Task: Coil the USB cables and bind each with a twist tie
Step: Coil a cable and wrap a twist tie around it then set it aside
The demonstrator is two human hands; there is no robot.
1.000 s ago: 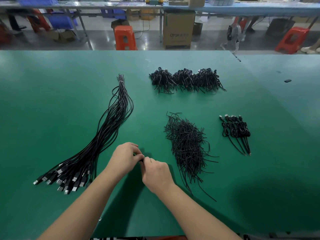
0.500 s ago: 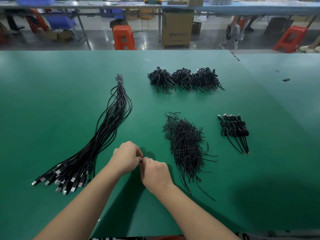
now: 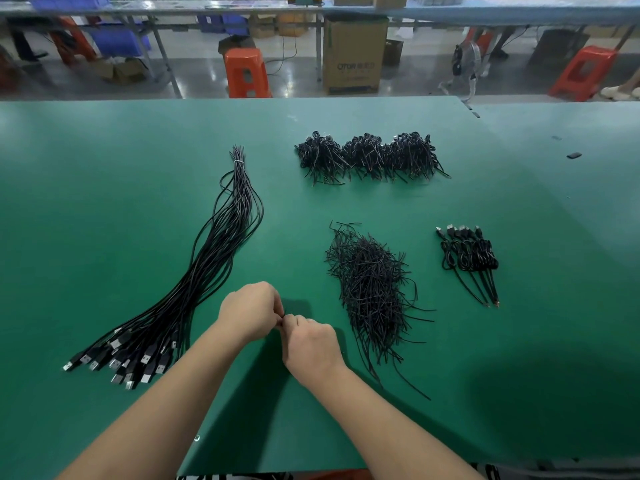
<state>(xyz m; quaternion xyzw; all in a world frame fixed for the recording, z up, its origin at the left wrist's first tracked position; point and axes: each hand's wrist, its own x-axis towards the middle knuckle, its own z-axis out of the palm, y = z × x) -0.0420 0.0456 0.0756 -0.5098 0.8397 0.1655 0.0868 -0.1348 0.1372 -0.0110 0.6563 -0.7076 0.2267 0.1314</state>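
Observation:
My left hand (image 3: 251, 311) and my right hand (image 3: 311, 344) are both closed and meet fingertip to fingertip just above the green table (image 3: 104, 209). Whatever they pinch is almost wholly hidden inside the fingers; earlier a small black piece showed between them. To the left lies a long bundle of straight black USB cables (image 3: 211, 268), plugs toward me. Right of my hands sits a loose heap of black twist ties (image 3: 372, 289). Farther right, several coiled and tied cables (image 3: 469, 254) lie in a row.
Three dark heaps of bound cables (image 3: 367, 157) lie across the back of the table. A small black object (image 3: 574, 155) lies far right. Beyond the table's far edge stand orange stools (image 3: 246, 72) and a cardboard box (image 3: 355, 53).
My hands stay in the same spot with small finger movements. The black piece seen between the fingertips a second ago is now covered by the fingers.

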